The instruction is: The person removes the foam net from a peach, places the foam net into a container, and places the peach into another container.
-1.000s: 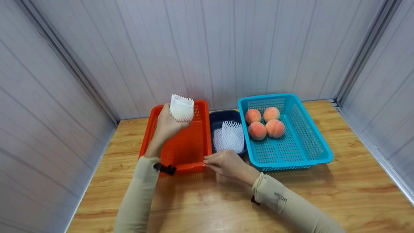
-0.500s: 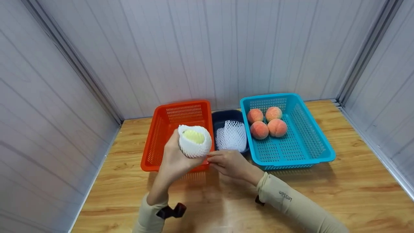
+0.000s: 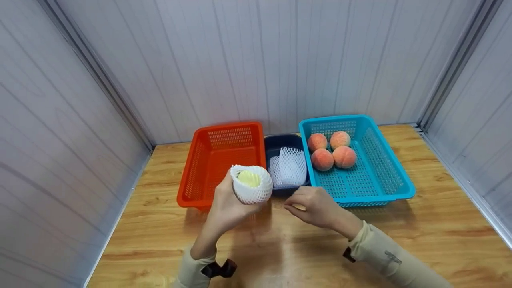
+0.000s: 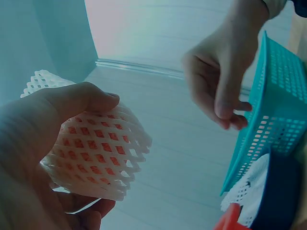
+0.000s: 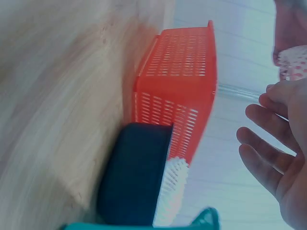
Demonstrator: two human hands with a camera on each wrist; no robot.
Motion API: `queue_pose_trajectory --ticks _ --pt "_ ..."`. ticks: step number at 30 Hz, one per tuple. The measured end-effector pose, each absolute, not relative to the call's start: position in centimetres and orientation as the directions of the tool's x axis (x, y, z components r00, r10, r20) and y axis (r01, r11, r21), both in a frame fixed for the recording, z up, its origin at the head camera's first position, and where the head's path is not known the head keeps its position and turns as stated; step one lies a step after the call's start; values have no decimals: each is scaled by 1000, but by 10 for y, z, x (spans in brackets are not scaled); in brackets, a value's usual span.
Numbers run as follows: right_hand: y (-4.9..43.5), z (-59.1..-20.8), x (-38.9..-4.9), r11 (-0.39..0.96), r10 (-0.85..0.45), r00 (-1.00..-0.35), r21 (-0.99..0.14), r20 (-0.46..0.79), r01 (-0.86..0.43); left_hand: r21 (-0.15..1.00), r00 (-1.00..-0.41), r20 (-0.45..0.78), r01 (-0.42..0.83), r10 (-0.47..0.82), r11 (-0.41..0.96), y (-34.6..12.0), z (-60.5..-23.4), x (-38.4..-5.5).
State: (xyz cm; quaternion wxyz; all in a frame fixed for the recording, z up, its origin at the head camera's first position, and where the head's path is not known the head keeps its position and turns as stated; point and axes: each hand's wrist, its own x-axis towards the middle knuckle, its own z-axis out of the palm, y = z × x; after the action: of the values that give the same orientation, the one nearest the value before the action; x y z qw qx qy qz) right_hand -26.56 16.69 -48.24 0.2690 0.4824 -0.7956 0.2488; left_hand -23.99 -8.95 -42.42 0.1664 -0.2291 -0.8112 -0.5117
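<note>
My left hand (image 3: 229, 210) grips a peach (image 4: 93, 143) wrapped in a white foam net (image 3: 256, 194), above the front right corner of the red basket (image 3: 188, 172). In the left wrist view, orange-red skin shows through the mesh and the thumb lies across it. Pale yellow shows in the net's opening in the head view. My right hand (image 3: 316, 206) is held in front of the navy bin (image 3: 276, 141), apart from the peach. Its fingers are loosely bent and hold nothing, as the right wrist view shows.
Several white foam nets (image 3: 294, 168) lie in the navy bin, between the red basket and a blue basket (image 3: 400, 192). Several bare peaches (image 3: 345, 157) sit at the left side of the blue basket. Panelled walls (image 3: 240, 60) stand behind and at both sides of the wooden table (image 3: 152, 224).
My left hand has brought the netted peach toward me and to the right, turning the net's opening into view. My right hand has drawn away from the red basket's corner to the right.
</note>
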Motion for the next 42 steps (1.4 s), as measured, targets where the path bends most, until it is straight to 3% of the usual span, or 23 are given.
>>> queue_pose_trajectory --ticks 9,19,29,42 --pt "190 -472 -244 411 -591 -400 -165 701 -897 773 -856 437 514 276 372 -67 -447 -230" --pt "208 -482 -236 432 -563 -456 -225 690 -873 817 -872 374 471 317 332 -37 -495 -227" --pt "218 -494 -236 432 -549 -467 -243 693 -868 844 -890 286 409 354 347 -30 -538 -244" --pt "225 -514 -237 439 -552 -482 -254 680 -862 870 -909 201 337 366 359 -31 -568 -265"
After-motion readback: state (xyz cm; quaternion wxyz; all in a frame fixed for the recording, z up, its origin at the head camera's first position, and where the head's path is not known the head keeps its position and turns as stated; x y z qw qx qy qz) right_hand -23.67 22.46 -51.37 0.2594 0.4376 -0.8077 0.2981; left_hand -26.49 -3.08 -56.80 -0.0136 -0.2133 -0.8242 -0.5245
